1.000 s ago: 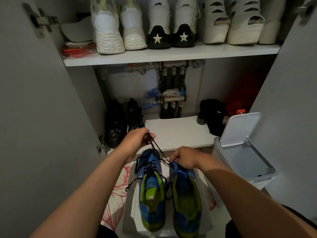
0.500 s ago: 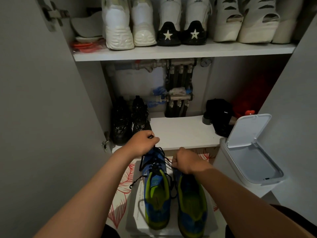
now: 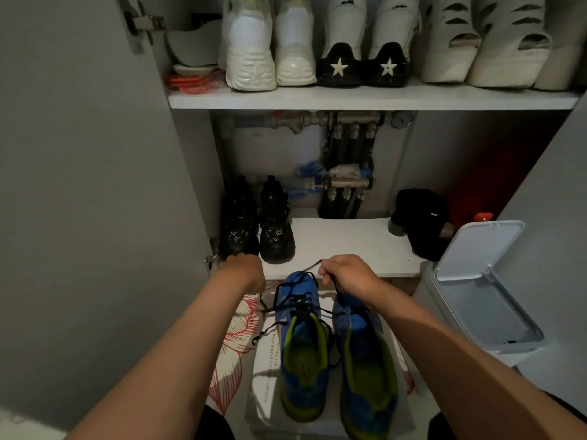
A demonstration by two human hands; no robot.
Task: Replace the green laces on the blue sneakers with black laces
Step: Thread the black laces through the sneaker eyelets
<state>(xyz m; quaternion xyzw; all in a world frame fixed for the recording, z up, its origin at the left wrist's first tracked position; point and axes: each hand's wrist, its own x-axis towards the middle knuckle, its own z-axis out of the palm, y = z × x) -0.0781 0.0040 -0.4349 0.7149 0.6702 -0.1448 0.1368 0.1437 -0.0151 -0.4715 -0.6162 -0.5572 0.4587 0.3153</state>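
Observation:
Two blue sneakers with lime-green lining stand side by side on a white box [image 3: 262, 385], toes pointing away from me. The left sneaker [image 3: 301, 347] is threaded with a black lace [image 3: 298, 304], and loose strands trail off to its left. My left hand [image 3: 243, 271] is curled just left of its toe, and a lace strand runs up under it. Over the toe of the right sneaker [image 3: 365, 363], my right hand [image 3: 346, 274] pinches the other lace end, whose tip sticks out to the left. No green lace is in view.
The box lies on a red floral mat [image 3: 235, 331] in front of an open shoe cabinet. Black boots [image 3: 259, 223] stand on the low shelf [image 3: 343, 242] just beyond my left hand. A grey bin with its lid raised [image 3: 476, 300] is close on the right, and the cabinet door [image 3: 95, 185] on the left.
My left hand has moved left and down, away from the toe, drawing its lace strand sideways. My right hand has lifted slightly, and its lace tip now shows.

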